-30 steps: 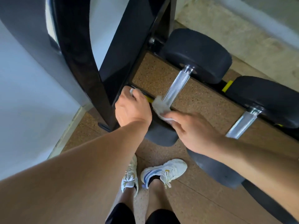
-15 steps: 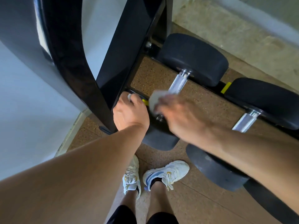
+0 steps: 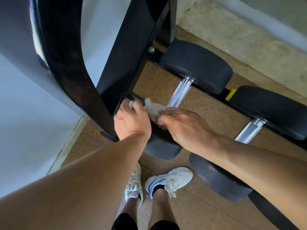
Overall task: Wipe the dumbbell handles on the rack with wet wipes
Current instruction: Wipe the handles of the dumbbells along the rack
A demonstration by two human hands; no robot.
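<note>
Wiping is under way on the rack [image 3: 132,47], a black frame filling the upper left of the frame. Two dumbbells [image 3: 196,63] lie across it at right of centre. The near handle [image 3: 179,92], knurled steel, runs down to centre frame. The right hand [image 3: 186,125] grasps the wipe [image 3: 153,107] at that handle's lower end. The left hand [image 3: 131,120], just left of it, pinches something white; I cannot tell what. Next, I judge, comes another stroke up the handle, then the second handle [image 3: 249,131] at right.
</note>
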